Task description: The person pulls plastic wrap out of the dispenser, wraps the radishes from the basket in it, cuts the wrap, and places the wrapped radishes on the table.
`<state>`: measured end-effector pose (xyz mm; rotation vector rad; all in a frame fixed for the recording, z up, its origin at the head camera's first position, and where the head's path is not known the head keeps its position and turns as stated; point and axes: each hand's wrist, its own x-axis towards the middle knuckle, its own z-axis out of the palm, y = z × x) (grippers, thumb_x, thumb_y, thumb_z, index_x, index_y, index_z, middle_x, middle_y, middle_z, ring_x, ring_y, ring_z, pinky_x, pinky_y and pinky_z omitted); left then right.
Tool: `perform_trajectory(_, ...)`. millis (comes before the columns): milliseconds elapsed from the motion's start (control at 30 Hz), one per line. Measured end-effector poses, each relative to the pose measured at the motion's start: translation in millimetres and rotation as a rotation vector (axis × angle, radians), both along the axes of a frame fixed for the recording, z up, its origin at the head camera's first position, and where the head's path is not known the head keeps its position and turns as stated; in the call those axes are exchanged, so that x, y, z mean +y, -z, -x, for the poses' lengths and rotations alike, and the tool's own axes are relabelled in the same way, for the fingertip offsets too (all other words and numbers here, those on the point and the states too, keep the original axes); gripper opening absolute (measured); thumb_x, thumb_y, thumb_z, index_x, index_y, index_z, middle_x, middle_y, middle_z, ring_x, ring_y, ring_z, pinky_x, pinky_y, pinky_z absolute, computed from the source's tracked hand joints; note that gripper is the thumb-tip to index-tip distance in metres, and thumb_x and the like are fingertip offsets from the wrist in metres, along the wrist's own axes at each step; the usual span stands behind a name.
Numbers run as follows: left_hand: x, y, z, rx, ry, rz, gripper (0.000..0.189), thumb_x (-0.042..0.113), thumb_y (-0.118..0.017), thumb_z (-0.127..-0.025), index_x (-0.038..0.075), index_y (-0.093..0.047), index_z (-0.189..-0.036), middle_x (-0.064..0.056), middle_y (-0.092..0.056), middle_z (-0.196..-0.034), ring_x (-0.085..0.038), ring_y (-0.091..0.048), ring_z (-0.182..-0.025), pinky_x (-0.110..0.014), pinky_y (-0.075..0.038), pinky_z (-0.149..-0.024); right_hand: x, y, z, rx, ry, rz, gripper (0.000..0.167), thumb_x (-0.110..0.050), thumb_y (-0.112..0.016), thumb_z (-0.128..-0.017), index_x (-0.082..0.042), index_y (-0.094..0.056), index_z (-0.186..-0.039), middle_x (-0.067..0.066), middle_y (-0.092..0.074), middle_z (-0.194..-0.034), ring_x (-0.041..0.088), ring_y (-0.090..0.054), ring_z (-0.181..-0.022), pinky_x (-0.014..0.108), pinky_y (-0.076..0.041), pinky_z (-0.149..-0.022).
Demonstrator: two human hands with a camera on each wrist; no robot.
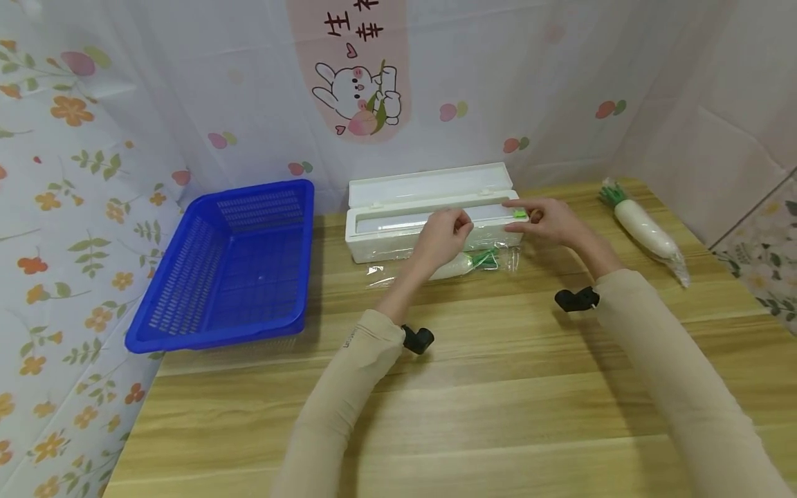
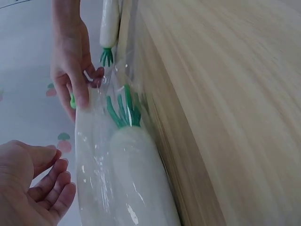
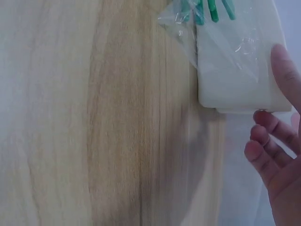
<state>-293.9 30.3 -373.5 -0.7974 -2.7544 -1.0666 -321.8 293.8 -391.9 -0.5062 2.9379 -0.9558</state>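
A long white cling film box [image 1: 411, 242] with its lid raised stands at the back of the table. Clear film [image 2: 96, 155] hangs down its front over a white radish [image 2: 141, 174] with green stalks. My left hand [image 1: 443, 238] hovers by the box front, loosely curled, thumb tip against the index finger; nothing shows in it. At the box's right end is my right hand [image 1: 551, 220], thumb and index finger spread either side of a small green slider [image 1: 519, 214]. The right thumb [image 3: 284, 70] overlaps the box edge, other fingers hanging near its end.
A blue plastic basket [image 1: 258, 325] sits to the left on the wooden table [image 1: 473, 415]. Another white radish [image 1: 647, 228], wrapped in film, lies at the right. Patterned cloth [image 1: 249, 83] hangs behind the table and along its sides.
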Motion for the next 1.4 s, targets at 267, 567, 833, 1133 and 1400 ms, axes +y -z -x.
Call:
perform_trajectory(267,35.4,-0.9,7.6,0.058,0.057,0.166,0.02,0.022,-0.059,-0.104,0.008,-0.067,-0.115,-0.005,-0.063,-0.11,-0.017,-0.057,-0.104,-0.025,-0.045,-0.09,1.8,-0.9,-1.3,-0.016,0.019,0.017,0.057,-0.036,-0.076,-0.092,-0.014,-0.06,-0.142,0.009,-0.05,-0.073,0.022,-0.043,-0.066,0.03,-0.034,-0.057)
perform_trajectory(567,62.8,-1.6,20.3,0.091,0.029,0.243,0.028,0.029,-0.054,-0.106,0.011,-0.063,-0.125,-0.004,-0.06,-0.115,-0.016,-0.057,-0.1,-0.024,-0.046,-0.086,2.4,-1.4,-0.9,-0.024,-0.002,0.034,0.056,-0.032,-0.075,-0.093,-0.012,-0.058,-0.143,0.019,-0.067,-0.112,0.027,-0.059,-0.078,0.03,-0.045,-0.062)
perform_trajectory(833,79.1,5.3,26.5,0.101,0.014,0.275,0.029,0.033,-0.056,-0.104,0.019,-0.065,-0.128,0.0,-0.062,-0.108,-0.012,-0.06,-0.093,-0.025,-0.047,-0.078,3.5,-1.2,-1.6,-0.04,-0.009,0.046,0.054,-0.02,-0.074,-0.094,-0.004,-0.056,-0.143,0.021,-0.06,-0.106,0.037,-0.067,-0.09,0.039,-0.052,-0.072)
perform_trajectory(1133,95.7,6.3,24.9,0.089,-0.186,0.208,0.022,0.046,-0.07,-0.094,0.029,-0.075,-0.107,0.01,-0.068,-0.09,-0.006,-0.061,-0.082,-0.024,-0.044,-0.066,6.1,0.3,-0.9,0.002,-0.019,0.046,0.045,-0.013,-0.075,-0.092,-0.002,-0.062,-0.135,0.02,-0.065,-0.103,0.038,-0.069,-0.09,0.033,-0.052,-0.069)
perform_trajectory(1400,91.4,4.6,27.0,0.064,-0.222,0.108,0.011,0.035,-0.077,-0.091,0.024,-0.08,-0.093,0.011,-0.073,-0.094,-0.006,-0.063,-0.08,-0.024,-0.048,-0.064,3.3,0.8,-1.2,0.001,-0.023,0.033,0.049,-0.022,-0.074,-0.094,-0.006,-0.061,-0.139,0.014,-0.053,-0.095,0.031,-0.065,-0.083,0.032,-0.049,-0.068)
